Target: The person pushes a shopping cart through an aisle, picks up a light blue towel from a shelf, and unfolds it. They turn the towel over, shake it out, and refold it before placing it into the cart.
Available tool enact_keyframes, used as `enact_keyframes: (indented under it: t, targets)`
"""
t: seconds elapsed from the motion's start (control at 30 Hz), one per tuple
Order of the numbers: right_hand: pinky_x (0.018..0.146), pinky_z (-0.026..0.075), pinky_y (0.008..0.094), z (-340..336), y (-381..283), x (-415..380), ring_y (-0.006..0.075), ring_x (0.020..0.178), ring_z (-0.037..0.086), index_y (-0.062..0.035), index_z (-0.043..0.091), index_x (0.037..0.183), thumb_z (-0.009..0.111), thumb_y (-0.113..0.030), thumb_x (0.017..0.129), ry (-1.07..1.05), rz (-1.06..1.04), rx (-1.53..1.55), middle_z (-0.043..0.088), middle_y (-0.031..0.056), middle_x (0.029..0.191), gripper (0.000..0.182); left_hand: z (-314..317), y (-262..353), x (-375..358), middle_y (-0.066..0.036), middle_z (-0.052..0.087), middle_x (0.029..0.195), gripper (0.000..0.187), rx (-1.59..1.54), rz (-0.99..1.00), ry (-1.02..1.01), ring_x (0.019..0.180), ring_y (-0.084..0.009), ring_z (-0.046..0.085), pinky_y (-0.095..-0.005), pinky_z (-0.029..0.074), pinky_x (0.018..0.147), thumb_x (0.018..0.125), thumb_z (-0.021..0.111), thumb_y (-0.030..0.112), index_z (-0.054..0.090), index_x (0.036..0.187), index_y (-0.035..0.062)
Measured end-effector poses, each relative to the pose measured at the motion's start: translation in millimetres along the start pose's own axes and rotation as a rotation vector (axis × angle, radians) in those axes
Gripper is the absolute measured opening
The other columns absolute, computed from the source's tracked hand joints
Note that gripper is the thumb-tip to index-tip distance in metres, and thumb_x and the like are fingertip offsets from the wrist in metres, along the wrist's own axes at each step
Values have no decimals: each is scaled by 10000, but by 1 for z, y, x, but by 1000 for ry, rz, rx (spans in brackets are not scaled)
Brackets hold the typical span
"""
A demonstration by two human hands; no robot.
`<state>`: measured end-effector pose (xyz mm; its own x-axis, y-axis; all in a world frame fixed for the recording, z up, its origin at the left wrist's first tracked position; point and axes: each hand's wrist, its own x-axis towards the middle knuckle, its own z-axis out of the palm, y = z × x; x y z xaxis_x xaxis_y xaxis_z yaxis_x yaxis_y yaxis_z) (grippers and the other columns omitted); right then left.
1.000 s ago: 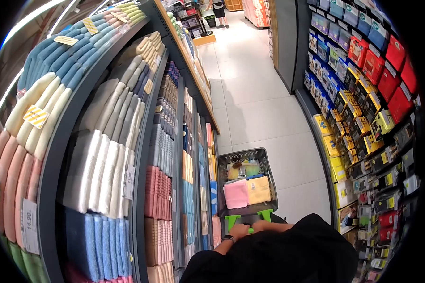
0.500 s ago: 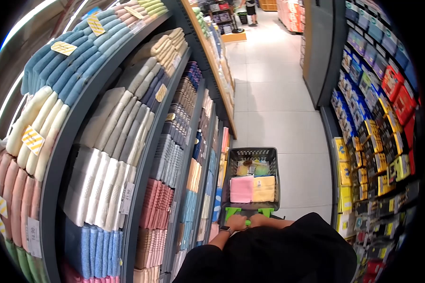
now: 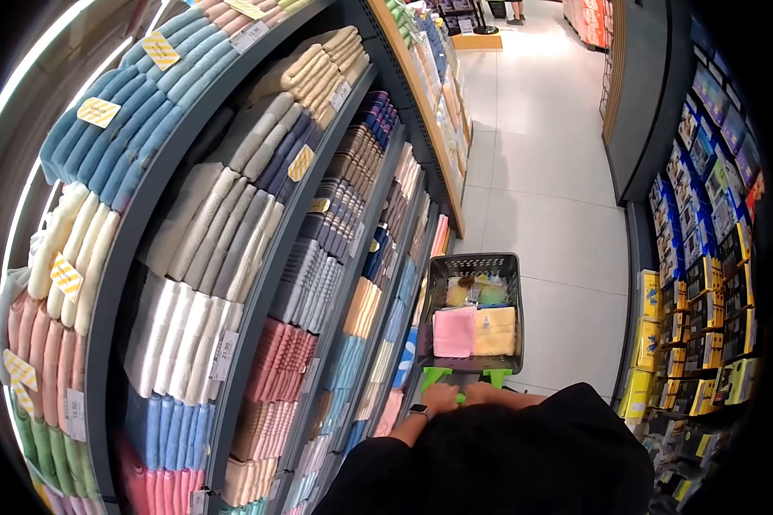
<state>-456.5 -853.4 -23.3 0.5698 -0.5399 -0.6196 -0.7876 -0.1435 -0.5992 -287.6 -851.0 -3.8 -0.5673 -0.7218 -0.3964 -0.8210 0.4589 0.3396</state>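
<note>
My left hand (image 3: 440,397), with a watch (image 3: 419,411) on its wrist, is wrapped round the green handle (image 3: 438,375) of a shopping cart. Beside it my right hand (image 3: 481,393) grips the same handle. Ahead of both hands sits the cart's black basket (image 3: 517,296). Inside lie a folded pink towel (image 3: 453,332) and a folded yellow towel (image 3: 495,331), side by side. Behind them are some clear-wrapped items (image 3: 477,290) whose kind I cannot make out. My dark sleeves and clothing cover the lower part of the view.
Shelves (image 3: 240,81) stacked with folded towels in many colours run along the left, close to the basket. A rack of hanging packaged goods (image 3: 704,275) lines the right side. Between them a tiled floor (image 3: 545,176) leads forward, past a dark pillar (image 3: 648,103). Far ahead, a person's legs show.
The shelves and aisle have shifted in view, with the pillar and floor now further right. The cart sits slightly right and higher in view. Both hands still hold the handle.
</note>
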Motion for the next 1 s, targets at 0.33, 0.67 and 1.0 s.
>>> enact_keyframes:
  t: [0.33,0.67,1.0]
  targets:
    - [851,476,446,8,11,3,366,974,615,-37,686,968,581,-482,734,-51,14,-4,643,225,1007,514,1,6,5,-178,657,746,253,13,-11,-88,697,-360,638,-482,499,640,754,542,288,657,833,77]
    - [842,479,442,58,4,-3,352,945,628,-40,700,928,585,-530,713,-108,-2,-41,656,216,965,547,52,12,-37,-195,628,677,182,-104,-53,65,632,-388,608,-502,472,595,715,550,217,633,717,55]
    - [804,501,452,130,-39,-7,361,923,633,-53,701,917,572,-501,722,66,161,-52,658,206,967,505,100,-8,-94,-176,636,715,127,-104,35,167,673,-360,620,-488,473,617,733,542,170,610,714,64]
